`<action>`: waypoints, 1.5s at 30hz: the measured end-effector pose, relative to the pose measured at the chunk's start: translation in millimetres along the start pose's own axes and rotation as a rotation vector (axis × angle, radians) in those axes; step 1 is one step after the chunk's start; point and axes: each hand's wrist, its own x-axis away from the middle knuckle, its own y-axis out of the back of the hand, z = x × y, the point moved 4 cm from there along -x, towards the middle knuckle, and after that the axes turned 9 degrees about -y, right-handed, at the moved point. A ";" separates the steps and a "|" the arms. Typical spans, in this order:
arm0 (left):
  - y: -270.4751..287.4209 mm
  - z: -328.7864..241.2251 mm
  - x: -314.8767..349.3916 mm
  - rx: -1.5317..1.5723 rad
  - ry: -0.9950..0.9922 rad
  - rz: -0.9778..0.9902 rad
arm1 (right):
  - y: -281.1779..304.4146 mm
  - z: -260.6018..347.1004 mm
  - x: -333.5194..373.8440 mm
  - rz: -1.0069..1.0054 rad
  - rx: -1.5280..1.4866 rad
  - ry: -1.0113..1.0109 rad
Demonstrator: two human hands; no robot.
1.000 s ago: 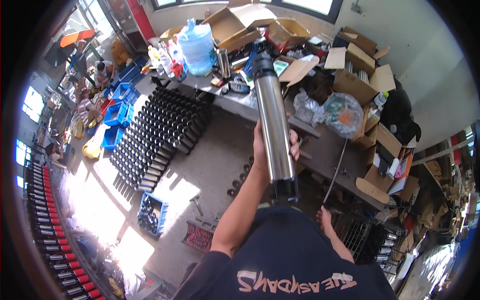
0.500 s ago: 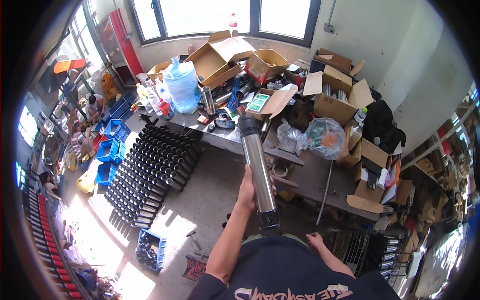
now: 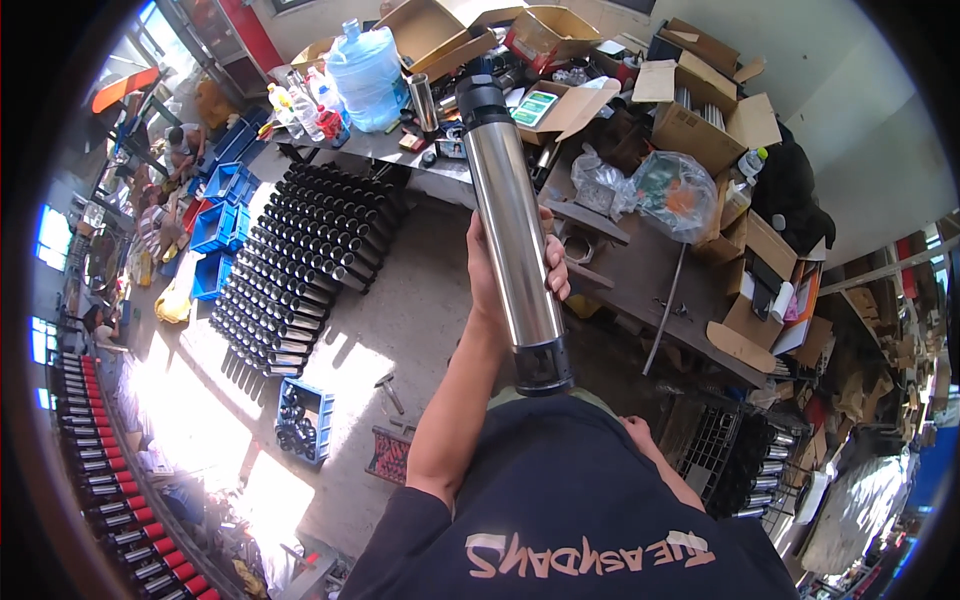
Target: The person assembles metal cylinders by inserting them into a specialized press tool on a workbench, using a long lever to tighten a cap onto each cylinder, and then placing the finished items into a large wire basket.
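Above a cluttered workshop floor (image 3: 420,300), left hand (image 3: 500,275) grips a steel cylinder (image 3: 512,225), upright, slightly tilted; right hand (image 3: 637,432) apparently hangs loose.

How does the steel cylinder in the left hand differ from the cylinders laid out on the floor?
The held cylinder is shiny bare steel with black end caps; the floor cylinders look dark all over. It is alone, raised in the left hand; they lie packed in rows. Both are long, slim tubes.

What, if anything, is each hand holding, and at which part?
The left hand grips a long steel cylinder around the lower half of its shaft. The right hand hangs low, apparently empty.
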 end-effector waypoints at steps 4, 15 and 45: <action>-4.1 -17.6 2.9 -0.186 -0.006 -0.103 | -4.4 12.5 14.9 -0.022 0.043 -0.040; 27.6 90.1 12.4 -0.568 0.435 -0.193 | 94.1 259.0 241.7 0.534 -0.840 0.539; 149.1 350.2 137.4 -1.845 0.983 0.319 | 318.1 -562.2 179.6 -0.957 -0.764 -1.319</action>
